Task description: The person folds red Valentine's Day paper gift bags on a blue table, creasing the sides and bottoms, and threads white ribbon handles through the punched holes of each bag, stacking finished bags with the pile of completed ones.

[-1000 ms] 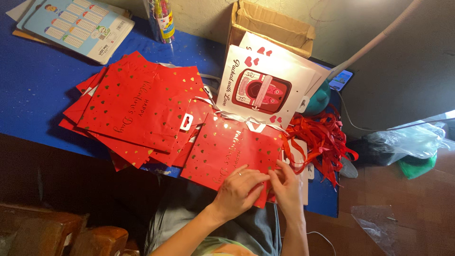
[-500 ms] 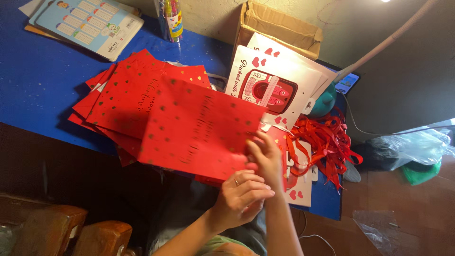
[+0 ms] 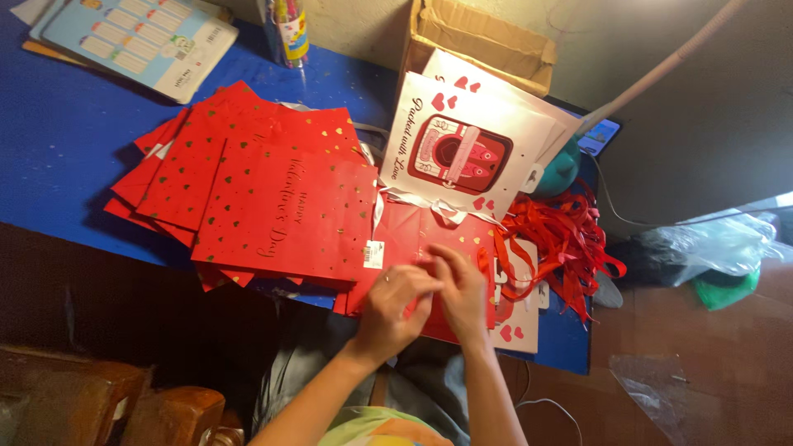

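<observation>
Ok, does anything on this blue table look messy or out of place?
Yes. The red ribbons lie in a loose tangle at the table's right edge, some hanging over it. The stack of red gift bags is fanned crookedly, and the bag under both hands overhangs the near edge.

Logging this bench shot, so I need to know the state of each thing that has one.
red gift bag: flat, under both hands
left hand: fingers bent, on the bag
right hand: fingers bent, on the bag
red bag pile: flat, stacked, fanned
white gift bags: flat, overlapping
cardboard box: open
red ribbons: loose, tangled
</observation>
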`<state>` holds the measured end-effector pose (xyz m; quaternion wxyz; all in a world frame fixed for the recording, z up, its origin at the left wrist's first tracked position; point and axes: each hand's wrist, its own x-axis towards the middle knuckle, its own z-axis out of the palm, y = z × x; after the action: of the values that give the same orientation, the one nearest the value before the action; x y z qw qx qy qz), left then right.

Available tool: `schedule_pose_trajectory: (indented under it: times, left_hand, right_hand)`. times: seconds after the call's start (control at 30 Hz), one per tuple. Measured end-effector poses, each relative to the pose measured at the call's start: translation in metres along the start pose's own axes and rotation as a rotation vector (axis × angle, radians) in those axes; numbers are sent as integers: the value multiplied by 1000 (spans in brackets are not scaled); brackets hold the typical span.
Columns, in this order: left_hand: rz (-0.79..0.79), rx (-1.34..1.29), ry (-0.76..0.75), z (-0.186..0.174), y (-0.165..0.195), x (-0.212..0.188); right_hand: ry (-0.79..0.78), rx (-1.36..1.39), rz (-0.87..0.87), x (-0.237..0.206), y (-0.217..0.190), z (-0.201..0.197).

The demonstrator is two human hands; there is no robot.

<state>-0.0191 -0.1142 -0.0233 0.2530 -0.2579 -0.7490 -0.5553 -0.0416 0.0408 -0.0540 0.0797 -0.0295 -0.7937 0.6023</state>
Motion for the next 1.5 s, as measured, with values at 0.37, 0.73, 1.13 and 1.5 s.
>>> schedule_pose_trajectory:
  times: [0.37, 0.73, 1.13, 1.5]
  left_hand:
    - [-196, 335, -157, 4, -43, 13]
    - [-343, 365, -71, -20, -65, 35]
    - [-519, -31, -219, 34, -53, 27]
    - [-518, -222, -166, 38, -50, 29]
  right_hand:
    - [267, -782, -134, -13, 2, -45]
    - [236, -626, -168, -19, -27, -30]
    - [166, -573, -367, -20, -42, -11]
    - [125, -477, -202, -8, -31, -16]
